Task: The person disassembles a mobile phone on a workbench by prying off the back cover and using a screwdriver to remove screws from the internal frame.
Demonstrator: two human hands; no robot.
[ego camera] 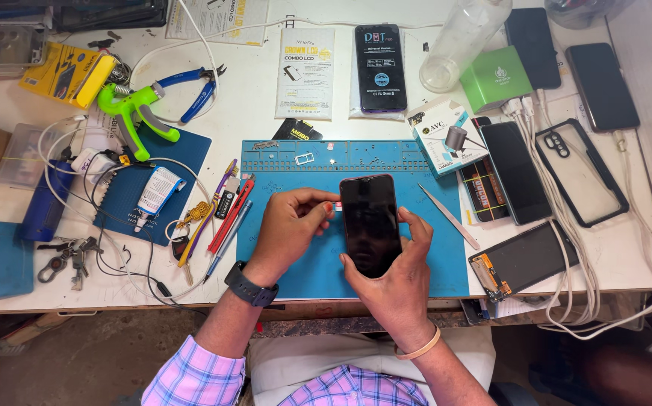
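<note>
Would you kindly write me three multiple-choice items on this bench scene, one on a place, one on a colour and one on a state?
1. Where do the tweezers lie?
A. On the blue mat, to the right of the held phone
B. On the floor
C. Inside the clear bottle

2. What colour is the hand grip trainer?
A. Red
B. Bright green
C. White

3. How is the held phone's screen?
A. Lit with a picture
B. Dark, showing a reflection
C. Shattered to pieces

Answers:
1. A, since they rest on the mat's right part, apart from the phone.
2. B, as its handles are bright green beside the blue-handled pliers.
3. B, for the glass is black and mirrors what is above it, while the right hand holds it and the left hand pinches at its edge.
</note>
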